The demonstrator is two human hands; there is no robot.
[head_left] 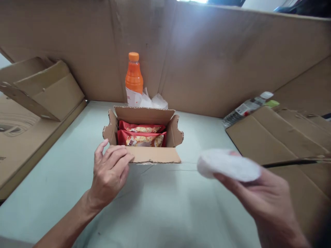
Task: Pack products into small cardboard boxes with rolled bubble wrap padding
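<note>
A small open cardboard box (152, 155) stands on the table with its flaps folded out. Two red snack packets (141, 139) lie inside it, one behind the other. My left hand (111, 172) is at the box's front left corner, its fingers bent over the front flap; the thumb's grip is partly hidden. To the right of the box, my right hand (266, 196) is closed around a white, rounded, flattish bundle (229, 165), held above the table. Motion blurs the bundle, so its exact kind cannot be made out.
Behind the box stands an orange drink bottle (133, 77) beside crumpled white plastic (155, 101). A clear bottle (245, 108) leans by the cardboard boxes (274, 137) at right. More cardboard (49, 93) is at left, and a tall cardboard wall (219, 58) closes the table's back.
</note>
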